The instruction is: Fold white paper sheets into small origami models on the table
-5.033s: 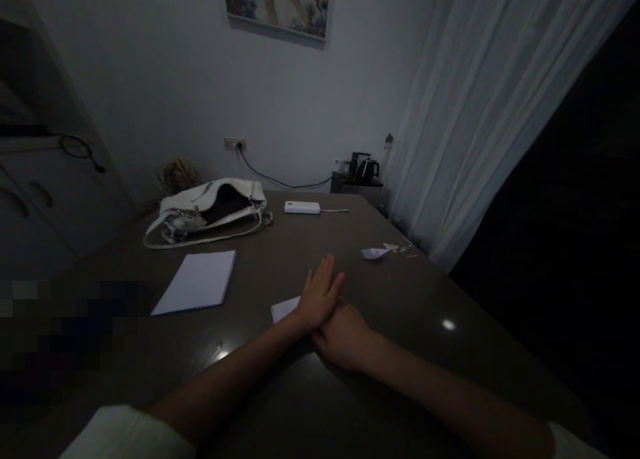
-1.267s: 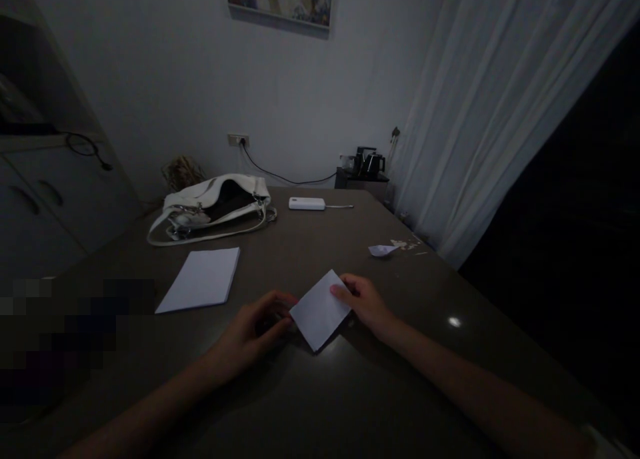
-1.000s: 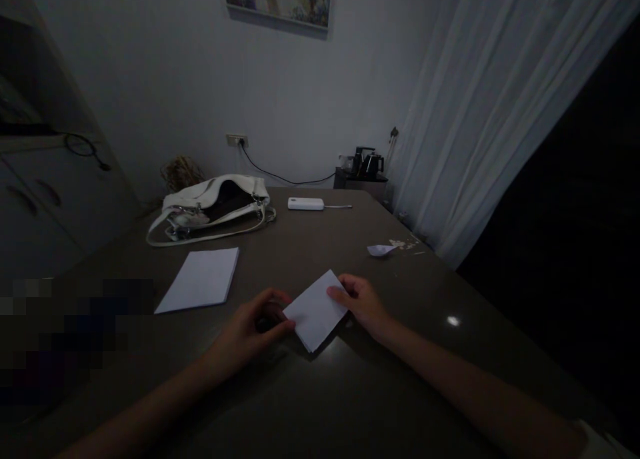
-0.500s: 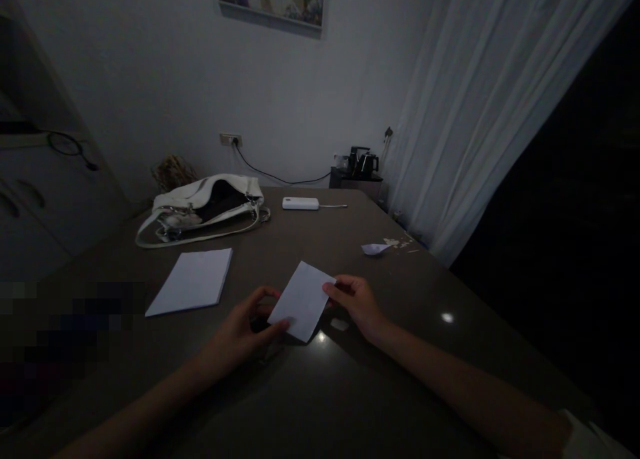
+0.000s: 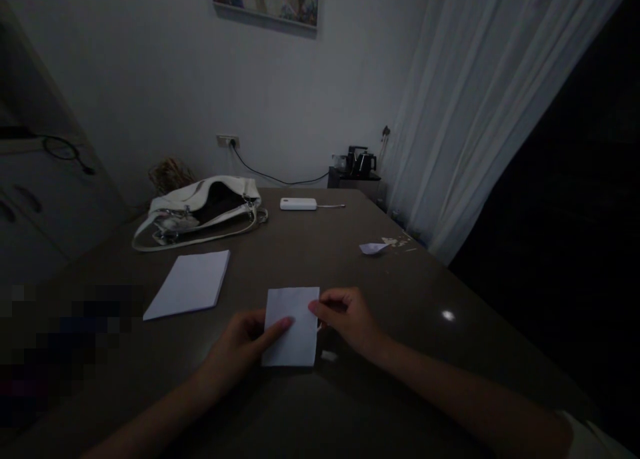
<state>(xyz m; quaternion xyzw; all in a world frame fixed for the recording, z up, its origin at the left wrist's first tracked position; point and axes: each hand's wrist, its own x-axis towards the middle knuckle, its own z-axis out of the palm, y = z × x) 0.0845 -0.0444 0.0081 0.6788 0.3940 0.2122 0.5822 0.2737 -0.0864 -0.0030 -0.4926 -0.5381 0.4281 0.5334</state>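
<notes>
Between my hands is a small rectangular piece of white paper (image 5: 291, 346), apparently folded, held above the dark table (image 5: 400, 392). My left hand (image 5: 245, 342) grips its left side, thumb lying on top and fingers hidden beneath. At the upper right edge, my right hand (image 5: 347, 316) pinches the paper between thumb and fingers. A stack of white paper sheets (image 5: 193, 282) lies to the left of my hands. Farther off on the right sits a small folded paper boat (image 5: 373, 248).
A white handbag (image 5: 200, 206) lies open at the back left. Near the far edge is a white power bank (image 5: 299, 204) with a short cable. Small pale scraps (image 5: 396, 242) are scattered by the right edge. Black kettles (image 5: 363, 162) stand on a cabinet beyond the table, beside a white curtain (image 5: 450, 126).
The paper has turned from a slanted position to nearly square with me and come slightly lower and closer. My left thumb has moved further onto it; both hands keep hold.
</notes>
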